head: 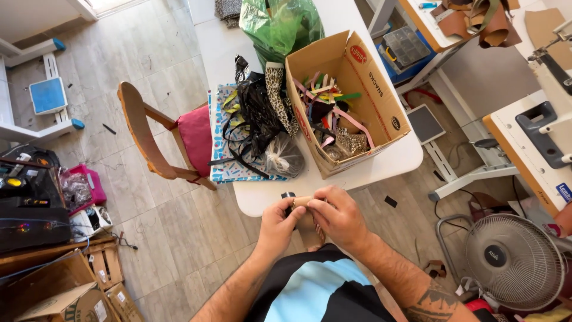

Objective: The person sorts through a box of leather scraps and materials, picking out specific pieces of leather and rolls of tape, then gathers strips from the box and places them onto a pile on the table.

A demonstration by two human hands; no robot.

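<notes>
Both my hands meet just in front of the white table's near edge (262,200). My left hand (277,225) and my right hand (337,216) together pinch a small tan strip of leather (305,222), which hangs down between them. A small dark piece (289,196) lies on the table edge right above my fingers. Just beyond stands an open cardboard box (381,104) filled with coloured straps and scraps.
On the table lie a black plastic bag (257,110), a clear bag (284,156), patterned fabric (221,149) and a green bag (280,24). A wooden chair (149,140) with a red cushion stands left. A fan (513,259) and a sewing table (530,149) stand right.
</notes>
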